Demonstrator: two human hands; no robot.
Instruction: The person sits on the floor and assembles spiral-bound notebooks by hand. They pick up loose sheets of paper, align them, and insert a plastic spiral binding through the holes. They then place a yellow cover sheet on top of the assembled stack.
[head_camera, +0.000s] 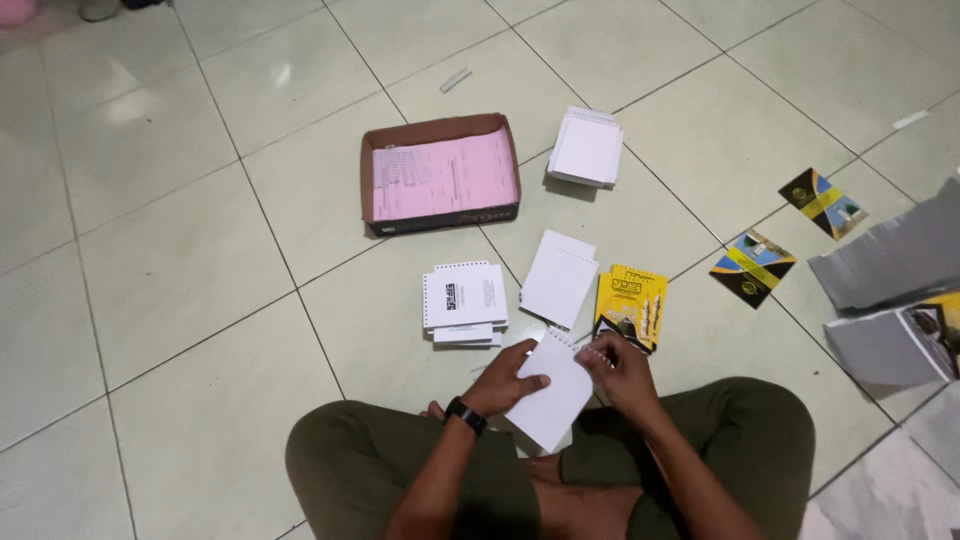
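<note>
I sit cross-legged on a tiled floor. My left hand (510, 380), with a black watch on its wrist, grips the left edge of a small white punched booklet (553, 395) over my lap. My right hand (620, 368) pinches the booklet's upper right corner at the punched holes. Just beyond my hands lie a stack of yellow printed covers (630, 305), a stack of blank white punched sheets (558, 278) and a stack of printed white pages (464, 300).
A shallow cardboard box (440, 130) holding pink paper sits further out, with another white punched stack (585, 147) to its right. Two dark yellow-striped covers (752, 265) (822, 200) and grey sheets (885, 255) lie at the right.
</note>
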